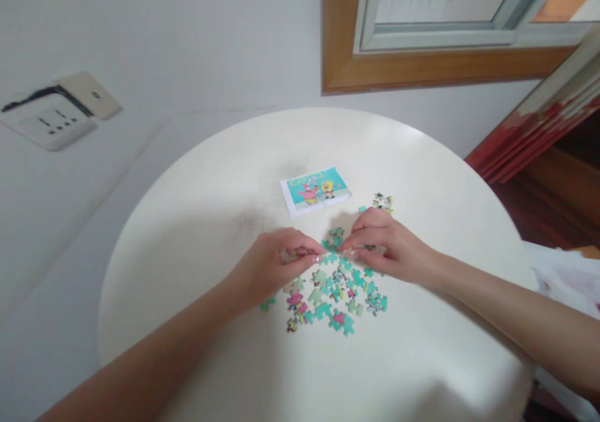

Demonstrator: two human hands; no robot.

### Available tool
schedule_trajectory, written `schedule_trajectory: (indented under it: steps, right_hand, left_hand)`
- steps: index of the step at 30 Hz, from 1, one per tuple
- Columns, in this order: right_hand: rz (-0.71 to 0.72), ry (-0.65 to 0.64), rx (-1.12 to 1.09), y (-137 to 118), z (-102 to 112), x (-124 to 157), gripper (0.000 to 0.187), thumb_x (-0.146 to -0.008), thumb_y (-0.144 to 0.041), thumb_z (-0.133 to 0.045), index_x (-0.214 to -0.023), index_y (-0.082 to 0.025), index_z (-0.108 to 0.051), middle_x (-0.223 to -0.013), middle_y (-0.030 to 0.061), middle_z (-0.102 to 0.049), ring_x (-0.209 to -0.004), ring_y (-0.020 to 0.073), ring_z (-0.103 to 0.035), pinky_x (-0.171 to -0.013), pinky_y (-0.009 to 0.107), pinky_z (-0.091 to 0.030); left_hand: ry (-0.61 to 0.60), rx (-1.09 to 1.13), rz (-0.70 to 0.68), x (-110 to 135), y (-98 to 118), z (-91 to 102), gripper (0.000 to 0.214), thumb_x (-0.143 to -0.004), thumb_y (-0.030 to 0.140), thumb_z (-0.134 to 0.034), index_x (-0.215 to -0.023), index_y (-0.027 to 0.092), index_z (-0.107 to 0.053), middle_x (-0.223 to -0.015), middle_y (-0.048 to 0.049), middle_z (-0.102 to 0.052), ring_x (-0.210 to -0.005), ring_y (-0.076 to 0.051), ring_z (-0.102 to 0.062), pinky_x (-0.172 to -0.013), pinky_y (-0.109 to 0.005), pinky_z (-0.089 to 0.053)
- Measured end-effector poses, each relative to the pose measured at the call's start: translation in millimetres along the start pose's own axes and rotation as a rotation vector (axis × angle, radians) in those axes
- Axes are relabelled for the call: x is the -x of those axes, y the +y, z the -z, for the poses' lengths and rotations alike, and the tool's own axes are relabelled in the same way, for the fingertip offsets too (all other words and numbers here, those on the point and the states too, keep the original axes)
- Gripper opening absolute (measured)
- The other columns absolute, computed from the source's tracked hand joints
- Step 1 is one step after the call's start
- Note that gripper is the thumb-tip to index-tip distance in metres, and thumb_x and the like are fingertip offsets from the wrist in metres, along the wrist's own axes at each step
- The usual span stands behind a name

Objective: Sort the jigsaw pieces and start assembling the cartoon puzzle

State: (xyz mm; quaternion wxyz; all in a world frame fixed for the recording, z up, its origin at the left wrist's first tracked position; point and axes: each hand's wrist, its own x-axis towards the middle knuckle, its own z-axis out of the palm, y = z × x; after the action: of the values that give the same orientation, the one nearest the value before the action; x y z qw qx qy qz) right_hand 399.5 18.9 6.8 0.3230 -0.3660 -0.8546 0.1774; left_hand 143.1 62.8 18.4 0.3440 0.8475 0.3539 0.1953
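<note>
Small jigsaw pieces (322, 311) in teal, pale green and pink lie in a loose cluster on the round white table (225, 372). At the cluster's upper edge my left hand (281, 259) has thumb and forefinger pinched on a small jigsaw piece, mostly hidden by the fingertips. Close by on the right, my right hand (389, 244) also pinches at a jigsaw piece, its outline covered by the fingers. A gap of a few centimetres or less separates the two sets of fingertips. Beyond them rests a picture card (316, 190) with two cartoon figures on teal.
A few more pieces (383, 202) lie past my right hand. Behind the table is a white wall with a socket (56, 122) and a wood-framed window (440, 69). A red curtain (525, 137) and some papers (562, 278) are to the right.
</note>
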Motion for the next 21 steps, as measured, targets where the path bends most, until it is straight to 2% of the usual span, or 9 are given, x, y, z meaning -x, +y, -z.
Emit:
schedule_trajectory:
  steps: [3, 6, 10, 14, 17, 19, 21]
  right_hand:
    - [-0.047, -0.012, -0.026, -11.0, -9.0, -3.1, 0.02, -0.098, -0.03, -0.056, -0.097, -0.02, -0.073, -0.089, 0.0056, -0.069, -0.089, 0.0185, -0.059, -0.083, 0.035, -0.043]
    - [-0.066, -0.013, -0.014, -14.9, -13.9, -3.7, 0.022, -0.099, -0.028, -0.053, -0.09, -0.018, -0.07, -0.082, 0.0042, -0.066, -0.085, 0.0182, -0.057, -0.082, 0.035, -0.041]
    - [-0.095, 0.029, 0.019, -15.8, -17.1, -2.7, 0.019, -0.097, -0.027, -0.055, -0.085, -0.018, -0.066, -0.082, 0.0049, -0.064, -0.085, 0.019, -0.056, -0.081, 0.035, -0.041]
    - [-0.049, 0.046, -0.032, -13.3, -15.5, -4.3, 0.016, -0.096, -0.027, -0.057, -0.087, -0.019, -0.067, -0.083, 0.0046, -0.066, -0.085, 0.0182, -0.058, -0.081, 0.034, -0.042]
    - [-0.032, 0.047, -0.061, 2.0, -3.4, -4.1, 0.017, -0.096, -0.027, -0.059, -0.084, -0.02, -0.067, -0.083, 0.004, -0.068, -0.085, 0.0177, -0.06, -0.082, 0.034, -0.044]
    - [-0.079, 0.147, -0.003, 21.3, 11.3, -0.3, 0.017, -0.096, -0.028, -0.059, -0.083, -0.021, -0.068, -0.082, 0.0042, -0.069, -0.085, 0.0185, -0.06, -0.083, 0.035, -0.044]
    - [-0.155, 0.138, 0.11, 44.8, 28.8, 6.4, 0.02, -0.095, -0.032, -0.059, -0.083, -0.021, -0.07, -0.081, 0.0049, -0.069, -0.083, 0.0196, -0.06, -0.083, 0.037, -0.043]
  left_hand:
    - [0.049, 0.085, 0.089, -2.8, 7.2, -8.0, 0.014, -0.081, 0.027, -0.064, -0.083, 0.022, -0.077, -0.065, 0.0035, -0.07, -0.058, -0.011, -0.06, -0.058, -0.02, -0.044]
    - [0.079, 0.13, 0.115, -4.1, 10.6, -15.0, 0.014, -0.08, 0.028, -0.065, -0.082, 0.022, -0.077, -0.065, 0.0037, -0.072, -0.058, -0.011, -0.061, -0.056, -0.019, -0.044]
    - [0.067, 0.144, 0.077, -3.7, 10.0, -19.7, 0.014, -0.081, 0.028, -0.064, -0.082, 0.023, -0.077, -0.066, 0.0045, -0.074, -0.057, -0.011, -0.062, -0.057, -0.019, -0.044]
    - [0.043, 0.117, 0.001, -2.1, 7.6, -20.7, 0.012, -0.083, 0.025, -0.064, -0.086, 0.023, -0.076, -0.073, 0.0037, -0.075, -0.062, -0.012, -0.064, -0.061, -0.021, -0.047]
    - [0.098, 0.046, -0.166, -1.5, 3.7, -20.3, 0.014, -0.085, 0.021, -0.064, -0.094, 0.023, -0.075, -0.085, 0.0012, -0.076, -0.079, -0.015, -0.067, -0.075, -0.025, -0.05]
    - [0.145, -0.01, -0.263, -2.0, -0.7, -19.0, 0.016, -0.088, 0.02, -0.063, -0.099, 0.022, -0.073, -0.093, -0.0009, -0.075, -0.09, -0.017, -0.066, -0.086, -0.03, -0.049]
    - [0.174, -0.057, -0.3, -2.9, -5.9, -16.7, 0.017, -0.09, 0.018, -0.062, -0.103, 0.022, -0.072, -0.097, -0.0023, -0.074, -0.095, -0.018, -0.065, -0.091, -0.032, -0.048]
